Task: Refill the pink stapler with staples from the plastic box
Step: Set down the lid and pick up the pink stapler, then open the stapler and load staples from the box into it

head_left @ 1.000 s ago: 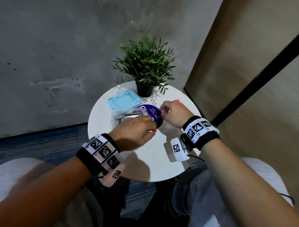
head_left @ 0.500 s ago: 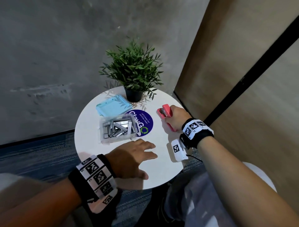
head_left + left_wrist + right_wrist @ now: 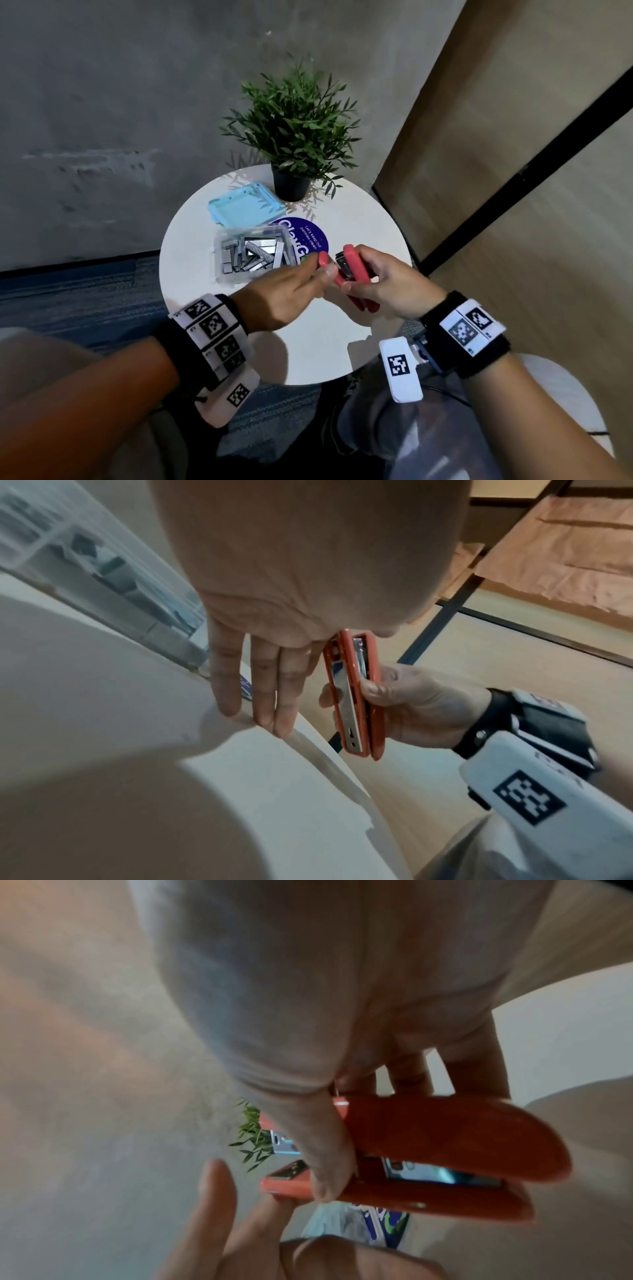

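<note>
The pink stapler (image 3: 358,270) is held above the round white table (image 3: 308,346), its top and base slightly apart with the metal magazine showing. My right hand (image 3: 380,277) grips its body, thumb across the side (image 3: 329,1164). My left hand (image 3: 308,274) pinches the front tip of the base between thumb and forefinger; its other fingers (image 3: 260,696) hang straight. The clear plastic box (image 3: 251,257) lies open just left of the hands, with several staple strips in it. The stapler (image 3: 356,696) shows its metal underside in the left wrist view.
The box's light blue lid (image 3: 245,205) lies behind the box. A potted plant (image 3: 294,137) stands at the table's far edge. A purple round sticker (image 3: 310,236) is on the tabletop. Grey wall at the left, wooden panels at the right.
My left hand has lifted off the tabletop and taken the stapler's front tip. My right hand has brought the stapler from the table's right side toward the middle.
</note>
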